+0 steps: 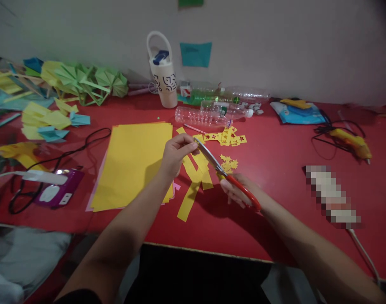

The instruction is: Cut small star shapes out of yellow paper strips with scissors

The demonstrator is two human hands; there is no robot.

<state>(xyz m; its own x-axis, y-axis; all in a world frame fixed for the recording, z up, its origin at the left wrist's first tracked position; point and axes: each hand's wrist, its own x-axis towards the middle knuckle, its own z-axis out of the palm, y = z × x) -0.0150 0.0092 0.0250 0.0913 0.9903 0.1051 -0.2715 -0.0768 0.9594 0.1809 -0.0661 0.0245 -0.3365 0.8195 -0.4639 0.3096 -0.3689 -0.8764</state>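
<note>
My right hand point(237, 190) is closed around the red handles of a pair of scissors point(243, 192), whose blades point up and left. At the blade tips, the thumb and fingers of my left hand point(180, 154) are pinched together; whatever they hold is too small or hidden to make out. Below both hands lie several yellow paper strips point(188, 202), partly overlapping. Small yellow paper stars point(229, 164) sit in a pile just beyond my right hand. Farther back are yellow strips with star-shaped holes point(227, 137).
A stack of yellow paper sheets point(132, 160) lies left of my hands. Behind stand a white tumbler point(164, 82) and several plastic bottles point(199, 116) on their sides. Glue guns point(351, 141) with cords, a wipes pack point(299, 114), folded paper shapes point(82, 80) and a pixelated object point(332, 196) surround.
</note>
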